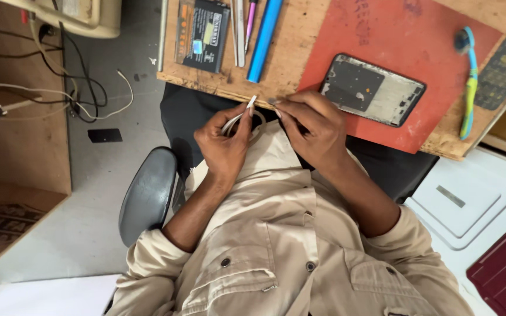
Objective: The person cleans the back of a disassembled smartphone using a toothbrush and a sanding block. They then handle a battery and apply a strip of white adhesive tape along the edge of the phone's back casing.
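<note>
Left hand (225, 145) clenched on white tweezers (238, 117), tips raised at the desk (300, 52) edge. Right hand (311, 126) pinching close beside those tips; anything held there too small to tell. Phone frame (372, 89) lying on red mat (405, 35), just beyond.

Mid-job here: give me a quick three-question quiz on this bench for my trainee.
1. True or false: the phone frame lies on the red mat.
2. Which hand holds the thin white tool? A) left hand B) right hand C) neither
3. Fill in: in the picture, the toothbrush lies to the ___ of the phone frame.
Key: 1 true; 2 A; 3 right.
</note>
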